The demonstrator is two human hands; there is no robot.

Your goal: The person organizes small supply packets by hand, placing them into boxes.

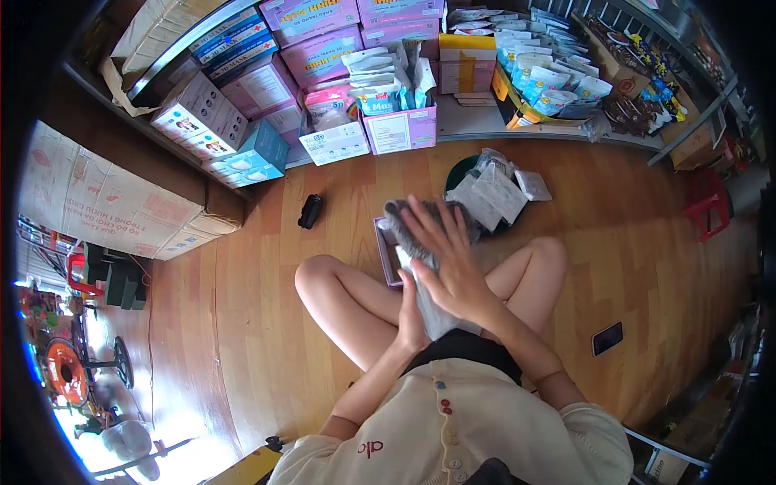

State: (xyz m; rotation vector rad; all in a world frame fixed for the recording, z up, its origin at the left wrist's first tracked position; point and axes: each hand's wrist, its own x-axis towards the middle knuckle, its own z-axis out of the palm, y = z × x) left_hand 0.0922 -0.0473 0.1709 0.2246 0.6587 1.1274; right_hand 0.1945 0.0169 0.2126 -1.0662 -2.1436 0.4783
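Observation:
Over my lap is a packet with a grey, fluffy far end (396, 217) and a pale, see-through plastic near end (437, 322). My left hand (413, 318) grips its left side, thumb pointing up along it, the other fingers mostly hidden beneath. Across the top of the packet lies my right hand (454, 279), fingers stretched and spread. A shallow purple box (385, 255) stands on the floor just beyond my lap, partly covered by the packet. Beyond my right knee, a dark green basin (459, 173) holds several white packets (495, 194).
A black object (309, 211) lies on the wooden floor at left, a phone (608, 339) at right. Ahead, a low shelf carries pink boxes (323, 56) and blue packets (550, 77). A large carton (105, 190) stands left, a red stool (708, 204) far right.

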